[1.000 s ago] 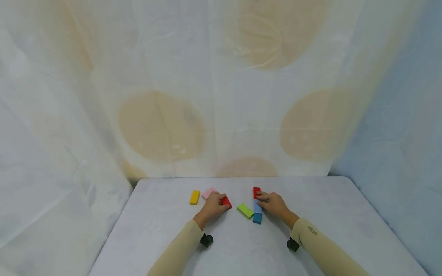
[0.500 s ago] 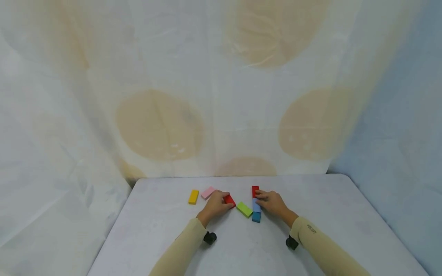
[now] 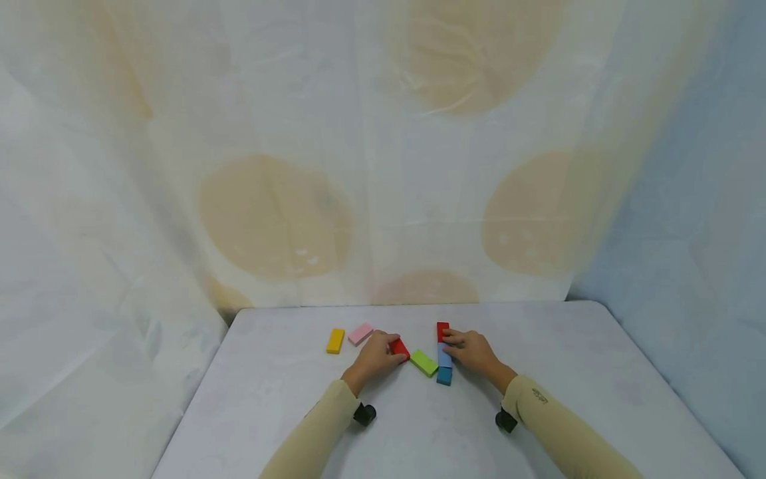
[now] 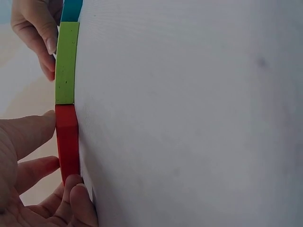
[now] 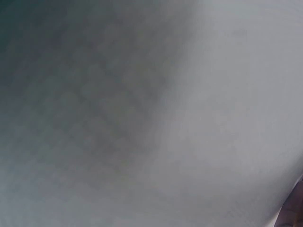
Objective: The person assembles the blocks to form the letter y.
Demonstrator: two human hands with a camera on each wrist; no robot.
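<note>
Red block (image 3: 399,347), lower centre of the head view, lies flat on the white table (image 3: 287,399), pinched at its edges by the left hand (image 3: 374,356); its end meets the green block (image 3: 424,363), apparently for lining up. Right hand (image 3: 475,352) rests curled fingers against a column of second red block (image 3: 443,331), pale blue block (image 3: 445,358) and teal block (image 3: 444,376), steadying it (grip not discernible). Matte, rectangular, thin. Yellow block (image 3: 335,340) and pink block (image 3: 360,333) lie apart, left.
</note>
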